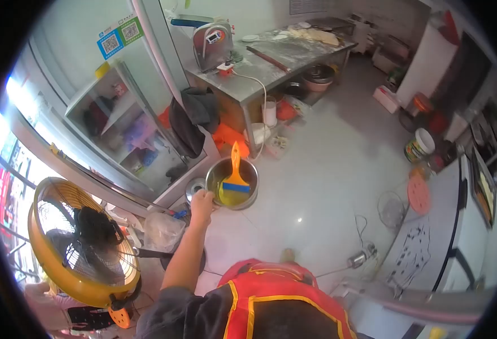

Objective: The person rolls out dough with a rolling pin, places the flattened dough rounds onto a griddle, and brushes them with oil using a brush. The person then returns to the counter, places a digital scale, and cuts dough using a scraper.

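My left hand [202,204] is closed on the near left rim of a round metal pot [252,199], held out in front of me above the floor. Yellowish liquid [231,197] lies in the pot. A brush with an orange handle [236,161] and a blue band [236,187] rests in it, its handle sticking up past the far rim. A round metal lid or dish [194,187] is just left of the pot. My right hand is out of the frame.
A floured steel table [226,85] holds dough [320,37], a rolling rod [268,59] and a scale [213,37]. A large yellow fan [79,248] stands left. Right are a white counter [412,248] and buckets [419,144]; a cord crosses the floor.
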Available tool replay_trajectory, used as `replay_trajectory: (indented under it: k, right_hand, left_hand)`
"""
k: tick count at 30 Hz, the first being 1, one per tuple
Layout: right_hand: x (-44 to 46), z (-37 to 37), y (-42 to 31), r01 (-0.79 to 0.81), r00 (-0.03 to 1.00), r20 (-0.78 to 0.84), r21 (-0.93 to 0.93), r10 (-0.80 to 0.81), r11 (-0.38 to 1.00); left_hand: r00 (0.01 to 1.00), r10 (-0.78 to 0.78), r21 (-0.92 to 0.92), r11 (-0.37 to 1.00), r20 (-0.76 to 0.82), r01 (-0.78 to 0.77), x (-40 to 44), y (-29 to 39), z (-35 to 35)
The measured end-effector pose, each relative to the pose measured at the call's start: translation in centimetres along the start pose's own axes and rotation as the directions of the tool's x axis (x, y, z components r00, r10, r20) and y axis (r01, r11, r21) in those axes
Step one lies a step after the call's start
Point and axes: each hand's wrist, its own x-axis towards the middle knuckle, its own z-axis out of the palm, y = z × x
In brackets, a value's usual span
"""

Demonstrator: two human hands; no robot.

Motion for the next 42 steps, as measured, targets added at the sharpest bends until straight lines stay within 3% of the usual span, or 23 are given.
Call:
replay_trajectory:
  k: [3,4,5,6,7,8,10,11,12,13,17,19,23,24,25,26,28,29,31,33,35,40,42]
  right_hand:
    - [10.7,-12.4,-0.8,0.239,0.938,-0.075,-0.567,-0.339,0.788]
    - [14.1,-16.3,-1.7,0.241,0.867,-0.129,-0.737,-0.481,0.631]
    - [17.1,-20.1,-2.7,0.255,0.897,-0.186,-0.520,-0.400,0.815]
    - [19.5,-23.8,-4.2,0.200,0.955,-0.241,0.097,-0.172,0.975]
    - [21.6,-26.9,-5.8,0.123,0.974,-0.221,0.678,0.042,0.725]
    - [23.7,-29.6,-7.2,0.121,0.972,-0.208,0.844,0.110,0.522]
    - [27.0,-33.8,-10.6,0.039,0.967,-0.159,0.865,0.199,0.501]
    - [28.6,-34.5,-10.8,0.171,0.941,-0.338,0.401,-0.029,0.900]
    - [31.0,-34.0,-9.0,0.249,0.882,-0.353,-0.216,-0.313,0.944]
    - [34.1,-33.6,-8.3,0.233,0.808,-0.210,-0.744,-0.550,0.626]
    - [39.1,-32.2,-5.8,0.447,0.869,0.076,-0.543,-0.488,0.711]
    - [43.1,-32.9,-4.3,0.432,0.885,0.090,-0.526,-0.457,0.732]
    - [49.1,-41.1,-8.5,0.461,0.863,0.021,-0.446,-0.506,0.767]
    - [51.2,-43.3,-10.2,0.234,0.972,-0.031,-0.031,-0.235,0.972]
    - [53.7,-45.5,-11.6,-0.064,0.998,0.042,0.382,0.051,0.922]
    - [56.6,-48.3,-12.9,-0.353,0.934,0.222,0.685,0.279,0.637]
    - [63.0,-56.6,-16.1,-0.162,0.982,0.174,0.594,0.070,0.788]
    - [66.0,-60.8,-17.4,0.078,0.988,0.079,0.476,-0.131,0.876]
    - [73.3,-69.7,-19.9,0.208,0.958,0.074,0.487,-0.278,0.848]
    - [80.1,-76.5,-23.4,-0.086,0.961,0.238,0.747,-0.144,0.660]
    - [85.8,-83.4,-27.9,0.064,0.983,0.099,0.614,-0.157,0.787]
    - [97.8,-95.7,-40.3,0.481,0.876,-0.219,0.334,-0.430,0.811]
    - [101.8,-99.5,-45.7,0.678,0.723,-0.212,0.034,-0.657,0.735]
  left_hand:
    - [0.999,-0.013,-0.067,0.998,-0.053,0.009,6.7,5.0,4.3]
    - [0.980,0.193,0.026,0.981,-0.049,-0.192,9.5,5.3,5.9]
    - [0.963,0.265,0.067,0.963,-0.058,-0.261,12.4,5.8,7.4]
    - [0.940,0.335,0.110,0.939,-0.067,-0.327,15.4,6.4,8.9]
    - [0.955,0.278,0.073,0.960,-0.105,-0.271,18.5,7.2,10.4]
    - [0.965,0.220,0.032,0.976,-0.143,-0.217,21.6,8.0,12.0]
    - [0.978,0.099,-0.098,0.988,-0.186,-0.119,28.0,9.0,14.6]
    - [0.969,0.156,0.005,0.987,-0.194,-0.158,30.9,8.0,15.5]
    - [0.957,0.220,0.102,0.974,-0.189,-0.203,34.6,6.7,16.5]
    - [0.971,0.099,-0.050,0.992,-0.216,-0.112,37.3,8.4,18.3]
    - [0.931,0.047,-0.152,0.982,-0.361,-0.108,47.2,10.3,24.0]
    - [0.861,0.390,0.462,0.860,-0.326,-0.215,53.4,5.8,24.0]
    - [0.876,0.277,0.434,0.897,-0.394,-0.089,58.5,5.6,26.3]
    - [0.868,0.367,0.610,0.787,-0.333,-0.098,58.9,5.5,26.6]
    - [0.850,0.453,0.766,0.636,-0.268,-0.098,59.3,5.3,26.9]
    - [0.822,0.533,0.882,0.464,-0.200,-0.086,59.7,5.2,27.2]
    - [0.828,0.084,0.186,0.982,-0.554,0.025,61.4,3.9,28.0]
    - [0.731,-0.151,-0.215,0.977,-0.665,0.005,62.2,3.2,28.4]
    - [0.548,-0.155,-0.170,0.985,-0.822,0.024,61.0,5.5,30.1]
    - [0.350,0.054,0.122,0.977,-0.935,0.174,59.5,9.9,33.3]
    - [0.256,0.257,0.335,0.882,-0.932,0.333,58.9,15.3,38.8]
    - [0.666,0.448,0.744,0.621,-0.596,0.248,63.4,12.0,55.4]
    - [0.858,0.289,0.752,0.641,-0.425,0.156,67.0,14.3,61.2]
